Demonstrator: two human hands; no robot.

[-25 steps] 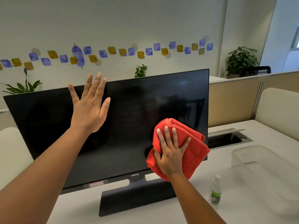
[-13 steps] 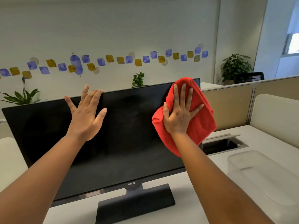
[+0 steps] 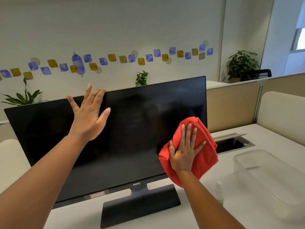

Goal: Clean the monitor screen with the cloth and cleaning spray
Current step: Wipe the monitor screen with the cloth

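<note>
A black monitor (image 3: 128, 138) stands on its dark base on the white desk, its screen dark. My right hand (image 3: 184, 149) presses a bunched red cloth (image 3: 204, 156) flat against the screen's lower right part, fingers straight and spread. My left hand (image 3: 89, 116) is held up at the upper left of the screen, fingers straight, the fingertips reaching the monitor's top edge. A small white spray bottle (image 3: 219, 192) with a green label stands on the desk right of the base, partly hidden behind my right forearm.
A clear plastic bin (image 3: 270, 177) sits on the desk (image 3: 247, 217) at the right. Behind it is an open cable hatch (image 3: 234, 142). Beige partitions and a cream chair back (image 3: 283, 116) stand at the right; plants line the wall behind.
My right hand has swept the red cloth down from the screen's upper right corner to its lower right part. My left hand stayed near the top edge.
</note>
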